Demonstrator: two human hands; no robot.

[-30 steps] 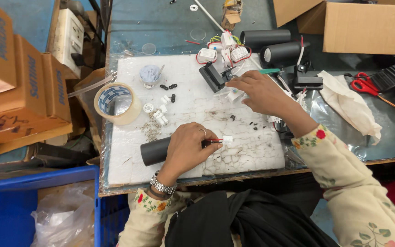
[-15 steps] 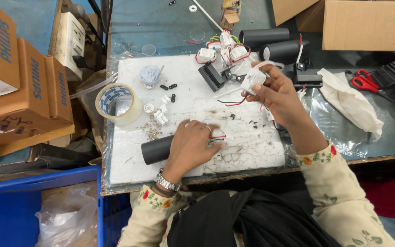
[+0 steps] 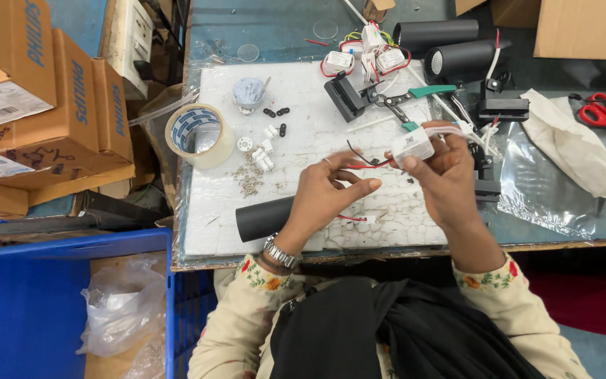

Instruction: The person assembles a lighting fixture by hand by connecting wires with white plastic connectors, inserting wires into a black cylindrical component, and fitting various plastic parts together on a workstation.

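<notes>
White little box with red and black wires sits pinched in the right hand, held up over the middle of the white foam board. The thumb and fingers of that hand press on its sides. The left hand has its fingers out straight and close together, and the tips touch the thin wires. It rests on a black tube lying near the front edge of the board.

To do this well, I think the box should be held firm but not squeezed hard, and each wire should be taken one at a time near its end, so the wires do not tangle or snap.

The box looks like smooth hard plastic with flat sides. The wires are thin and bendy. The tube is round, dark and dull, like two more black tubes at the back edge. The board is bumpy and crumbly. A shiny roll of tape lies at its left edge, with small white plastic bits beside it. Red scissors lie at the far right, near a soft white cloth.
</notes>
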